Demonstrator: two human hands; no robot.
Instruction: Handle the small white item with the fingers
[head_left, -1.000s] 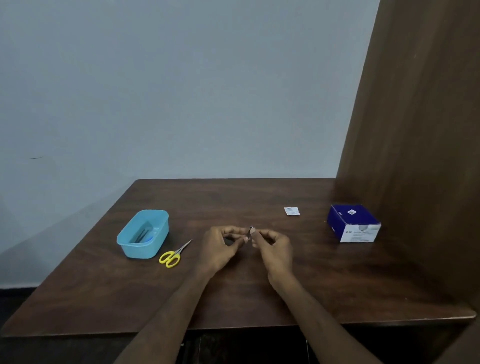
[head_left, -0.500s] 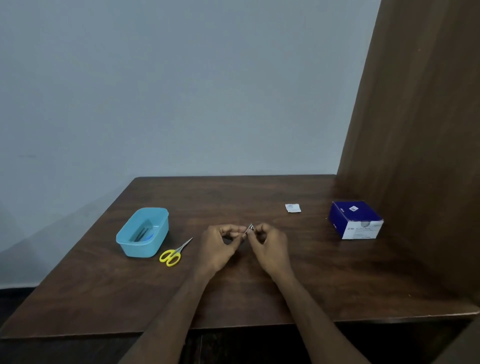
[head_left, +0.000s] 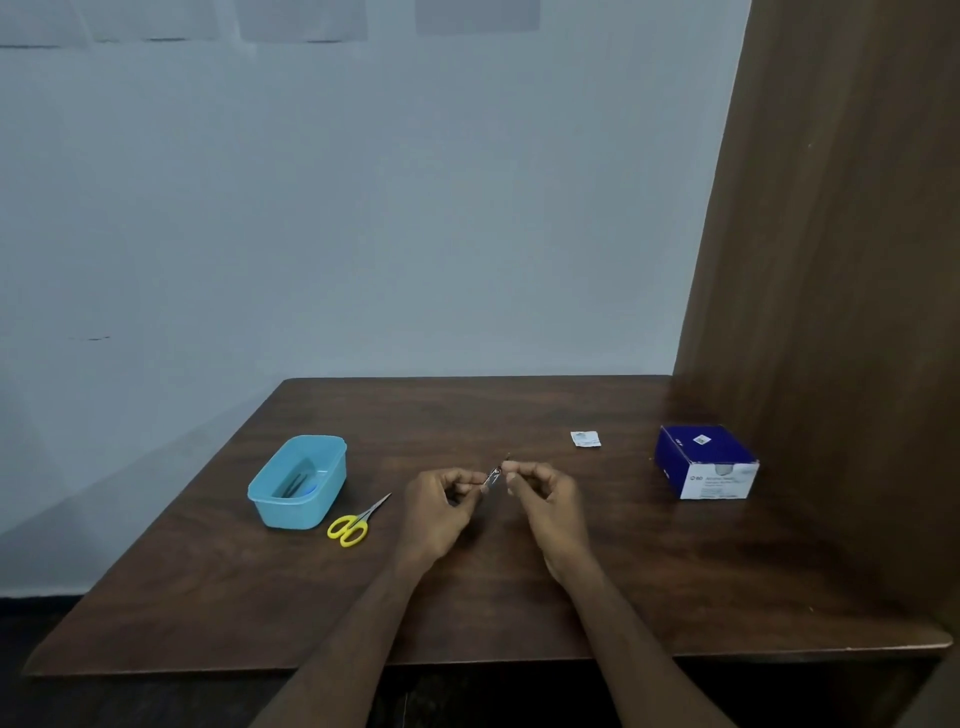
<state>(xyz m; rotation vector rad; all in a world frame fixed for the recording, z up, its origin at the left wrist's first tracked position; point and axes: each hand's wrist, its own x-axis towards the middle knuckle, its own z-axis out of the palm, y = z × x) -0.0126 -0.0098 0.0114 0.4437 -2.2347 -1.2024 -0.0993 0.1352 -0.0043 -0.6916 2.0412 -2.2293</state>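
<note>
The metal tool (head_left: 494, 474), a small thin silvery piece, sits pinched between your two hands just above the middle of the counter (head_left: 519, 613). Your left hand (head_left: 441, 501) curls its fingertips round the lower end, and your right hand (head_left: 545, 493) closes thumb and forefinger on it from the other side, so both grips are closed on the same little thing. Held that way, close in front of you and clear of the wood, it looks steadied for fine work; what it is exactly is too small to tell. Its long axis runs on a slant, low end toward your left hand, tip pointing up and away to the right.

The blue tub (head_left: 298, 483) and yellow scissors (head_left: 356, 522) lie to your left, near each other. The small white packet (head_left: 585, 438) and blue box (head_left: 704, 462) lie to your right, well apart from your hands.
</note>
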